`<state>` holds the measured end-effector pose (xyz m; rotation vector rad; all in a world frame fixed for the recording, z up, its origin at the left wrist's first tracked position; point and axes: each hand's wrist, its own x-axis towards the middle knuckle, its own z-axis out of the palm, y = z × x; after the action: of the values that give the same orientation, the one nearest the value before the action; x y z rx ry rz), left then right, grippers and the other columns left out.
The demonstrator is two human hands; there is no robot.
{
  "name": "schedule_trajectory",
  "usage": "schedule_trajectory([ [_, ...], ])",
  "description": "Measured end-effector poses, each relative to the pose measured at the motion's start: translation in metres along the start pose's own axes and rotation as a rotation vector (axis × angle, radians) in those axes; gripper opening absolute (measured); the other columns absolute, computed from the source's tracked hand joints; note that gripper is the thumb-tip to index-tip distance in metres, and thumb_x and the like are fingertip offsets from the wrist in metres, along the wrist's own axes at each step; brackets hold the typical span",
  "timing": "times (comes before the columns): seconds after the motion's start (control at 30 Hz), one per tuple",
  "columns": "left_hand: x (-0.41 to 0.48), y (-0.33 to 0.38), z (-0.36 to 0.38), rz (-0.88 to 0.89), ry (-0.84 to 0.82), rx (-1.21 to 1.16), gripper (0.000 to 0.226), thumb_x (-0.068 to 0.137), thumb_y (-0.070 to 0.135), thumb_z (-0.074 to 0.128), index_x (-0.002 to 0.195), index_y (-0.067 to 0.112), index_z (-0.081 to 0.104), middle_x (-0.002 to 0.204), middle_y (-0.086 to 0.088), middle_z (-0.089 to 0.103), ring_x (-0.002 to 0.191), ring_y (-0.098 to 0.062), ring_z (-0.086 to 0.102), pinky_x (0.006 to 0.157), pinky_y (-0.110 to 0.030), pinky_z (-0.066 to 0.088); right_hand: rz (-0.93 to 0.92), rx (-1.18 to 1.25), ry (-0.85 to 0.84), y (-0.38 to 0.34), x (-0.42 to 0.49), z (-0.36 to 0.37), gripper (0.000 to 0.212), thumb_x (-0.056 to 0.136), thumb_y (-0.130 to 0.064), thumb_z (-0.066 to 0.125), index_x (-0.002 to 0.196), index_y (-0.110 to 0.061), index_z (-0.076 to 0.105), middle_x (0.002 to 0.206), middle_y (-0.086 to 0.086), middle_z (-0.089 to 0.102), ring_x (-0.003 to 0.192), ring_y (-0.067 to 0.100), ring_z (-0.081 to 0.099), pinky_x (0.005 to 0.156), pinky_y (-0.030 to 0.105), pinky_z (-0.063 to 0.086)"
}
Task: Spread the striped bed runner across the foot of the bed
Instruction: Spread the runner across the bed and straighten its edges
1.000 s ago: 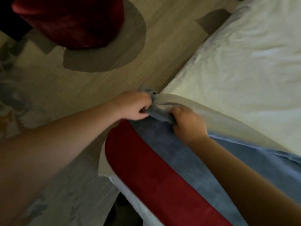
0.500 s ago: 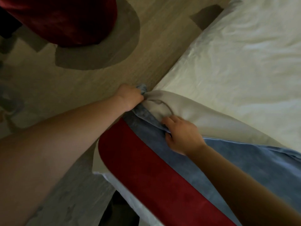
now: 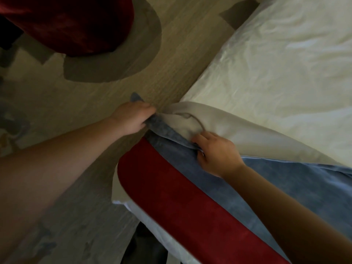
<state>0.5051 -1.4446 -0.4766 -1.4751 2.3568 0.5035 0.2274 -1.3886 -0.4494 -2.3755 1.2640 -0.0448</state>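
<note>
The striped bed runner (image 3: 190, 187), red and blue with a pale grey underside, lies along the foot of the white bed (image 3: 276, 73). Its far blue edge is folded back, so the grey lining (image 3: 238, 134) faces up. My left hand (image 3: 131, 119) is closed on the runner's blue corner, held out past the bed's corner over the floor. My right hand (image 3: 217, 153) pinches the folded blue edge a little further along, fingers curled under the fold. A loose thread loops across the grey lining between my hands.
Tan patterned carpet (image 3: 95, 103) covers the floor to the left of the bed. A dark red upholstered seat (image 3: 72, 23) stands at the top left. White bed skirting (image 3: 152, 223) hangs below the runner at the near corner.
My left hand has pulled the blue corner further out to the left, beyond the bed's corner. My right hand has shifted right along the folded edge, and the fold is stretched longer between them.
</note>
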Motion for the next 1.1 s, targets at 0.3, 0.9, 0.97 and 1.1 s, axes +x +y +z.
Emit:
schedule_trajectory([
  [0.3,0.015,0.037,-0.017,0.240,0.015,-0.226,0.054,0.068,0.033,0.061,0.119,0.034,0.042,0.118,0.010,0.052,0.108,-0.013,0.051,0.085,-0.037,0.048,-0.004,-0.040,-0.022,0.023,-0.015,-0.016,0.029,0.065,-0.012,0.068,0.094,-0.016,0.066,0.086,0.001,0.064,0.075,0.026,0.061,0.050,0.030,0.048],
  [0.9,0.138,0.015,-0.100,0.006,0.205,-0.037,0.017,0.094,0.014,0.046,0.099,0.010,0.061,0.100,-0.013,0.061,0.091,-0.031,0.057,0.068,-0.036,0.039,0.570,0.104,0.367,0.122,0.050,-0.068,0.015,0.089,-0.038,0.059,0.088,-0.024,0.065,0.086,0.001,0.064,0.078,0.023,0.058,0.065,0.028,0.034],
  [0.97,0.164,0.018,-0.109,-0.049,0.221,-0.024,0.020,0.092,0.009,0.045,0.102,0.008,0.062,0.106,-0.017,0.060,0.097,-0.033,0.057,0.071,-0.036,0.039,0.721,0.283,0.354,0.142,0.058,-0.074,0.020,0.085,-0.046,0.063,0.080,-0.027,0.063,0.074,-0.007,0.060,0.068,0.014,0.053,0.063,0.026,0.035],
  [1.1,0.206,0.016,-0.116,-0.187,0.171,0.008,0.023,0.092,0.005,0.045,0.103,0.001,0.064,0.111,-0.021,0.059,0.103,-0.036,0.056,0.069,-0.032,0.033,0.799,0.350,0.166,0.182,0.038,-0.080,0.015,0.084,-0.039,0.066,0.079,-0.025,0.065,0.077,-0.002,0.063,0.074,0.017,0.057,0.069,0.027,0.039],
])
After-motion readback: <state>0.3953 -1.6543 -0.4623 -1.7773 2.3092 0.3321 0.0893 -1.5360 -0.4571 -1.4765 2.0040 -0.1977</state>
